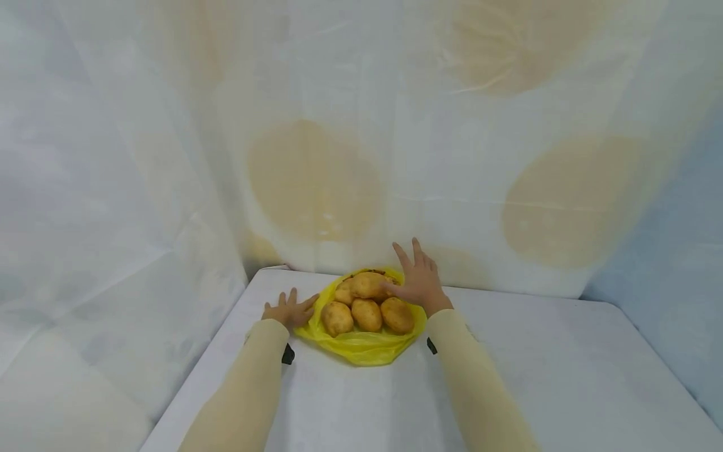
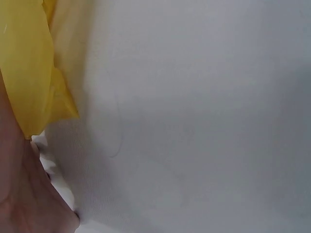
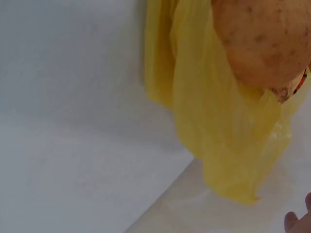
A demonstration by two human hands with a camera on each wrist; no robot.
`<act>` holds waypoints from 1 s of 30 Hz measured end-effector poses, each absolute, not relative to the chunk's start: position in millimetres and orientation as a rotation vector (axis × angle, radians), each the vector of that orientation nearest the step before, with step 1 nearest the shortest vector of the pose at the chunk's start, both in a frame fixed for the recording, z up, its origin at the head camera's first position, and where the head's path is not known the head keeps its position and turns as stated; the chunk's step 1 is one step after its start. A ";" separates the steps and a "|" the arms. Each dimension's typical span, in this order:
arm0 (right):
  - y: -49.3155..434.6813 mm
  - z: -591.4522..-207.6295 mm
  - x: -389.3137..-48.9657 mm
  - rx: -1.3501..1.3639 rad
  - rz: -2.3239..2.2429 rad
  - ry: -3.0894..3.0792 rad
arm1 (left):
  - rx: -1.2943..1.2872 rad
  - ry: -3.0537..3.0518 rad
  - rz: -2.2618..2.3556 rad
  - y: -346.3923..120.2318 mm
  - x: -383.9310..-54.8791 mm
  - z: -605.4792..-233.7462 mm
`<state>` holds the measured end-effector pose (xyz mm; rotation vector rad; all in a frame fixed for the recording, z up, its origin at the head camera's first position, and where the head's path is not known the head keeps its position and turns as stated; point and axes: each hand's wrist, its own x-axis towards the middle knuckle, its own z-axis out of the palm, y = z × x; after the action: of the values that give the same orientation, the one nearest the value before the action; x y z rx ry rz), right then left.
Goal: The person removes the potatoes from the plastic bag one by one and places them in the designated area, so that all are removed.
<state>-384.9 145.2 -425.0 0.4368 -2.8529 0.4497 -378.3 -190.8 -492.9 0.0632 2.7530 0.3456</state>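
Several potatoes lie in an opened yellow plastic bag near the far edge of the table. At the bag's left side, my left hand has its fingers spread, the thumb side against the plastic; in the left wrist view a yellow bag edge lies beside it. My right hand is over the bag's right side with fingers extended, its thumb by the upper potatoes. In the right wrist view a potato shows in the bag, and only fingertips of that hand appear at the corner.
A white cloth covers the table. Behind it hangs a pale sheet with tan round patches. Another sheet hangs along the left side, and a bluish one stands at the right.
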 end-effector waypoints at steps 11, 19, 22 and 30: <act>123.0 -434.0 -378.0 0.480 0.643 -2.862 | 0.072 2.623 0.555 -196.1 -385.6 -478.0; 94.1 -442.7 -383.8 0.511 0.801 -2.867 | 0.276 2.577 0.447 -208.7 -389.9 -459.2; 90.6 -448.0 -384.6 0.494 0.776 -2.881 | 0.275 2.565 0.440 -208.0 -389.0 -464.0; 89.3 -456.6 -383.4 0.485 0.758 -2.876 | 0.233 2.588 0.441 -200.5 -388.2 -477.2</act>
<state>-383.4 89.3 -456.6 0.4850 -2.8759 0.7579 -388.2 -200.5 -477.2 0.2328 2.5880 0.4413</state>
